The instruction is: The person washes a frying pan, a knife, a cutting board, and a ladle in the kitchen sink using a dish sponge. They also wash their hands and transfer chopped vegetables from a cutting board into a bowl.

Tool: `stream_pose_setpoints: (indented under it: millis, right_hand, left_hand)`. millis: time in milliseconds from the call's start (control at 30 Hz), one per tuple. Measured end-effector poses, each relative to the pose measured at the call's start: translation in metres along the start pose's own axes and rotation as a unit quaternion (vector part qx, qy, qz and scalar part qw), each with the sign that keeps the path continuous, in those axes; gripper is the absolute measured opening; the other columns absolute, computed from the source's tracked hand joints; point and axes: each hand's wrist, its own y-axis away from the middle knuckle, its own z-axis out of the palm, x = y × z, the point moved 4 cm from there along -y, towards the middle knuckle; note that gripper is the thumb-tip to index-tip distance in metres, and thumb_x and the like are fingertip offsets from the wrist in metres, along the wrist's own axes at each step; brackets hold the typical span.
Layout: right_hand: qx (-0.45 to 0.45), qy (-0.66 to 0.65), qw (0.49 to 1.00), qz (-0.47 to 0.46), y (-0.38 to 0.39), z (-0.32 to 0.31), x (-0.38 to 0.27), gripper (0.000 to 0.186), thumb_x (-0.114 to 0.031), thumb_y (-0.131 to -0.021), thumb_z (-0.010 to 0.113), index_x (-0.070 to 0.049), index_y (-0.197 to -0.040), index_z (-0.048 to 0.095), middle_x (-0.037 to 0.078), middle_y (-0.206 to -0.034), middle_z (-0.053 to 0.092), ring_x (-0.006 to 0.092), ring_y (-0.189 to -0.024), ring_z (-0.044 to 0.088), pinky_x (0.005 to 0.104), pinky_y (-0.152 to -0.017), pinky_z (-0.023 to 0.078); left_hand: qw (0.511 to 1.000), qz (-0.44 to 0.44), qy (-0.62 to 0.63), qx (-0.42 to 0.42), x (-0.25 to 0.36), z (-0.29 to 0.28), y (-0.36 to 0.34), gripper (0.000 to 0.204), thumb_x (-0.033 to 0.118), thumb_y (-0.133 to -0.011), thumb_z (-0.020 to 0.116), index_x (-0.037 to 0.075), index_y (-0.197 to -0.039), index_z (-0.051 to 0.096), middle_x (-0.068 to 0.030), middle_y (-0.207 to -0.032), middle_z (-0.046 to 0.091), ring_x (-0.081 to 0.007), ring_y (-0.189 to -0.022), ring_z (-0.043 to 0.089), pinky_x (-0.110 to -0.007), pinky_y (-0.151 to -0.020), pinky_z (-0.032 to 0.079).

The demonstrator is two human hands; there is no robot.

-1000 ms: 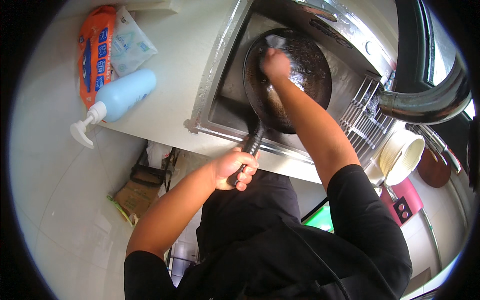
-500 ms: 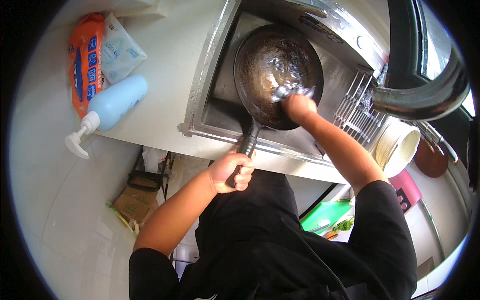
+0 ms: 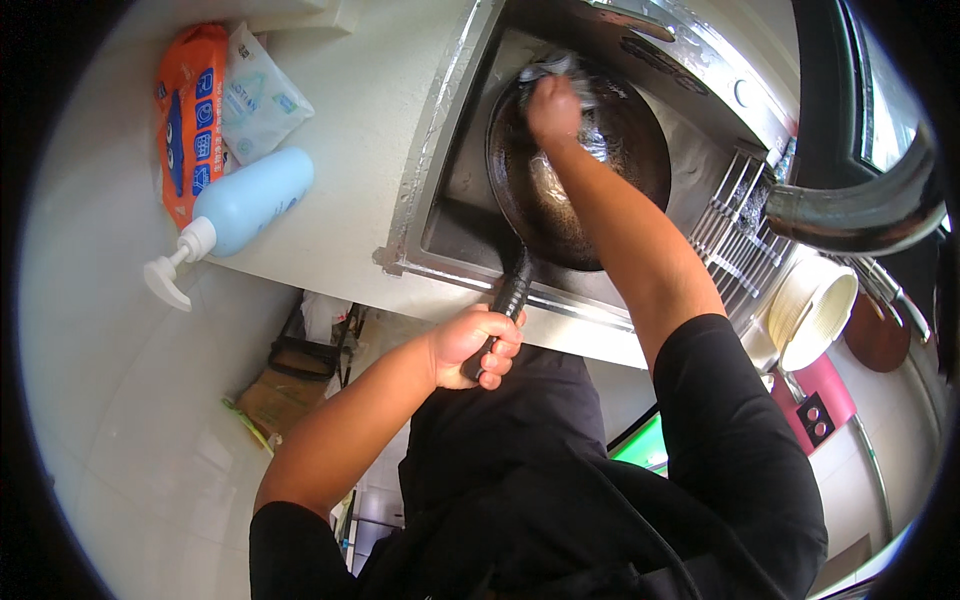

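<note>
Hands apart. Left hand (image 3: 478,345) fisted round a black ribbed handle (image 3: 514,285), frame centre; right hand (image 3: 554,108), motion-blurred, bunched on a crumpled silvery pad (image 3: 543,68), material unclear, at the upper-left inner wall of the wok (image 3: 636,135). Wok round, upper centre, inside a grey metal sink (image 3: 464,170); interior brown-black, mottled, wet, glossy mid-bowl. Upper left: smooth pale-blue pump bottle (image 3: 258,200), crinkly orange packet (image 3: 190,110).

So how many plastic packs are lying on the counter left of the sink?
2: an orange pack, and a white pack on its right, both close to the light-blue pump bottle. Any underneath would be hidden.
</note>
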Motion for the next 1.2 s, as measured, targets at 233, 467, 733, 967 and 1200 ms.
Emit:
stream_pose_setpoints:
  millis: [233, 467, 733, 967, 1200]
  right_hand:
    - [-0.397, -0.088, 0.913, 0.023, 0.123, -0.048, -0.043, 0.039, -0.028, -0.098, 0.037, 0.002, -0.092, 0.061, 0.028, -0.096, 0.063, 0.0432, -0.094, 0.059, 0.0475, -0.086, 0.046]
    - [-0.429, 0.255, 0.865, -0.054, 0.166, -0.153, 0.019, 0.034, -0.037, -0.099, 0.046, -0.01, -0.1, 0.068, 0.018, -0.098, 0.07, 0.0369, -0.093, 0.067, 0.0477, -0.083, 0.052]
    - [-0.032, -0.062, 0.99, 0.126, 0.192, -0.262, 0.026, 0.024, -0.022, -0.097, 0.052, 0.0, -0.1, 0.06, 0.029, -0.099, 0.062, 0.0487, -0.098, 0.058, 0.0517, -0.083, 0.046]
    - [0.082, -0.765, 0.584, 0.258, 0.233, -0.295, 0.058, 0.031, -0.016, -0.099, 0.043, -0.001, -0.119, 0.061, 0.009, -0.118, 0.066, 0.0233, -0.107, 0.062, 0.0414, -0.098, 0.05]
    - [0.099, -0.821, 0.534, 0.173, 0.238, -0.332, 0.073, 0.049, -0.041, -0.096, 0.037, -0.007, -0.123, 0.061, 0.01, -0.122, 0.064, 0.0269, -0.116, 0.058, 0.0417, -0.105, 0.041]
  left_hand:
    - [0.999, 0.032, -0.006, 0.015, -0.007, -0.001, -0.007, 0.014, 0.01, -0.089, 0.056, 0.02, -0.09, 0.047, 0.0053, -0.062, 0.046, -0.0086, -0.046, 0.045, -0.028, -0.043, 0.037]
    - [0.978, 0.079, -0.146, 0.124, -0.001, 0.036, 0.012, 0.017, 0.01, -0.089, 0.054, 0.014, -0.075, 0.046, 0.0037, -0.062, 0.047, -0.0081, -0.047, 0.045, -0.028, -0.044, 0.038]
    - [0.884, 0.169, -0.34, 0.274, -0.024, 0.138, 0.046, 0.016, 0.004, -0.089, 0.057, 0.009, -0.092, 0.042, -0.0013, -0.067, 0.05, -0.0111, -0.05, 0.05, -0.032, -0.044, 0.044]
    - [0.77, 0.178, -0.516, 0.33, -0.045, 0.162, 0.069, 0.021, 0.004, -0.088, 0.058, 0.009, -0.097, 0.04, -0.0038, -0.069, 0.051, -0.0124, -0.049, 0.052, -0.031, -0.039, 0.045]
    - [0.675, 0.206, -0.595, 0.385, -0.054, 0.149, 0.09, 0.041, 0.005, -0.088, 0.06, 0.001, -0.122, 0.038, -0.0053, -0.066, 0.052, -0.0134, -0.048, 0.053, -0.031, -0.04, 0.045]
